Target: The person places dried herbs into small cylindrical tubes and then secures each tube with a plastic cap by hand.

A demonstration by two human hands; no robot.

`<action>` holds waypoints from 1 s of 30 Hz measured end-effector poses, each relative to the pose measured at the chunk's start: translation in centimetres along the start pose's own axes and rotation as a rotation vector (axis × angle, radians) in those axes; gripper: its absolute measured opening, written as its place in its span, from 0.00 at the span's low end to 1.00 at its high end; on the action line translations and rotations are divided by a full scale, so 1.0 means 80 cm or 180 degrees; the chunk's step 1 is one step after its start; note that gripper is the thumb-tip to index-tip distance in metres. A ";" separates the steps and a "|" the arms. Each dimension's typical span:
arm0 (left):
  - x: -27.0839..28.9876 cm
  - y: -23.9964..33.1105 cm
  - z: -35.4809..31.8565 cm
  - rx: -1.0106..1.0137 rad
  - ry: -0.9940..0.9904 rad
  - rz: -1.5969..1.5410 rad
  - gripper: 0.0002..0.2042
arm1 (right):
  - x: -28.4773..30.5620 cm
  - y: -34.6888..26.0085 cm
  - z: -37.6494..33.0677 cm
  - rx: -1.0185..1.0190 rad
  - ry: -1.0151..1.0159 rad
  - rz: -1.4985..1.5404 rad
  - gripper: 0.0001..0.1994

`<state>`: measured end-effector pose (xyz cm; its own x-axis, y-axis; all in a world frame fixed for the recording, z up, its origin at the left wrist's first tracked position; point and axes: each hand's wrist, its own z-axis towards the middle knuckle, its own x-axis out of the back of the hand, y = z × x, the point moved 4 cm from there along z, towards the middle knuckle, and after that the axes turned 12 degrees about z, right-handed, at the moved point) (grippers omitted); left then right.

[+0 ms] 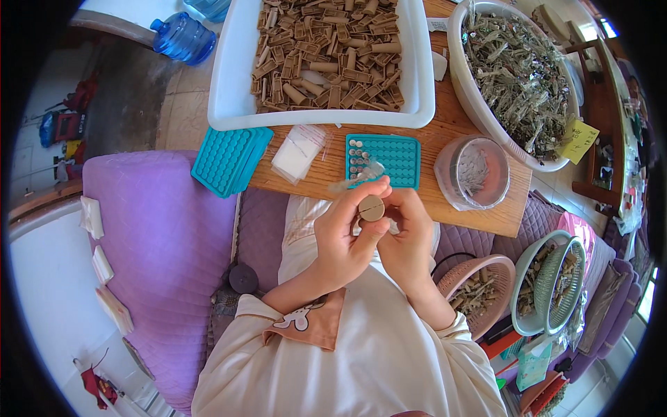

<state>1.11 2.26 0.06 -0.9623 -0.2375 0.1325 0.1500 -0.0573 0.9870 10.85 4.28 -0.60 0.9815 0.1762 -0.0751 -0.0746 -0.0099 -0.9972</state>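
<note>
In front of my chest, my left hand [340,235] and my right hand [408,233] come together, both closed around a small brown cylinder [372,208]. Its round end faces up and shows a split line across it. A clear plastic strip [361,175] sticks out beyond the left fingertips; whether it joins the cylinder is hidden. Just past my hands lies a teal tray [396,158] with rows of round pockets. Several small silvery round pieces [358,154] sit in its left columns.
On the wooden table [500,221] stand a white bin [323,119] of brown half-shells, a basin [472,132] of clear-and-dark strips, and a tub [462,184] of small pale pieces. Teal trays [226,163] and plastic bags [299,153] lie left. Baskets [504,267] stand right.
</note>
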 end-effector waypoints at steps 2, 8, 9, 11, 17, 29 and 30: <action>0.001 -0.004 0.003 -0.0161 -0.0015 0.0192 0.16 | -0.002 -0.009 0.002 0.0173 -0.0220 -0.0369 0.13; -0.002 -0.004 0.005 -0.0620 0.0080 0.0007 0.13 | -0.013 -0.002 -0.007 0.0599 -0.0273 -0.0658 0.09; -0.005 -0.007 0.006 -0.0608 0.0014 -0.0033 0.13 | -0.013 0.002 -0.006 0.0597 -0.0249 -0.0669 0.09; -0.007 -0.011 0.006 -0.0595 -0.0057 -0.0070 0.13 | -0.012 0.002 -0.004 0.0911 -0.0193 -0.0590 0.11; -0.009 -0.035 0.005 0.0118 -0.0070 -0.1111 0.19 | 0.017 0.007 0.021 0.0281 -0.0792 -0.0330 0.11; 0.018 -0.069 0.022 0.1645 -0.0142 -0.2911 0.22 | 0.184 0.055 0.096 -0.0200 -0.0317 -0.3094 0.09; 0.016 -0.074 0.019 0.1743 -0.0304 -0.3256 0.19 | 0.184 0.059 0.098 -0.0204 -0.0310 -0.3094 0.09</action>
<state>-1.37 3.75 -5.50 -0.5942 -0.2474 -0.7653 -0.8021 0.2521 0.5413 23.53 14.54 -6.39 0.5911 0.2163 0.7771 0.7715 0.1296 -0.6229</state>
